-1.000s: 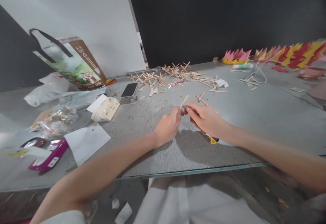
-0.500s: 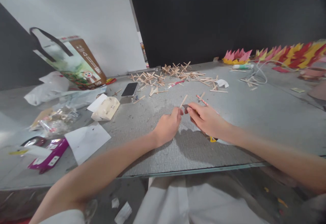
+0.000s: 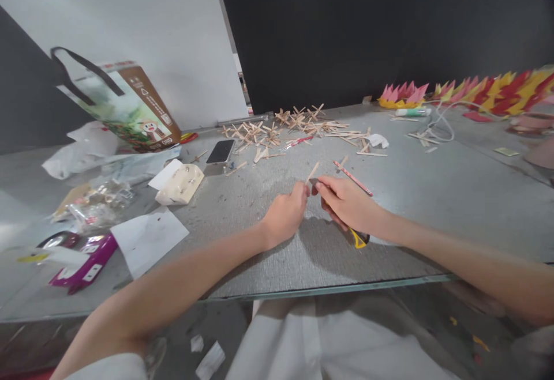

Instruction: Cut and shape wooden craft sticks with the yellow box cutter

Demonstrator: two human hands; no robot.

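Note:
Near the table's front, my left hand [image 3: 283, 213] is closed around a thin wooden craft stick [image 3: 313, 171], whose free end points up and away from me. My right hand [image 3: 348, 200] is wrapped around a utility knife [image 3: 360, 238]; its yellow and black end shows below the palm. The knife's grey blade lies against or very close to the stick, between the two hands; exact contact is hard to see. Just beyond my right hand lies a red-and-white patterned stick [image 3: 354, 179], with a short wooden piece [image 3: 343, 162] beside it.
A heap of crossed wooden sticks [image 3: 298, 121] lies at the back. To the left are a phone [image 3: 221, 152], a cream block [image 3: 182, 185], white paper [image 3: 149, 240], a purple object [image 3: 84, 267] and a printed bag [image 3: 138, 109]. Folded paper crowns [image 3: 402, 97] and a white cable [image 3: 441, 120] stand right.
My right hand has turned and shifted slightly, so more of the knife's yellow end and the patterned stick show. My left hand stays in nearly the same place, holding the craft stick.

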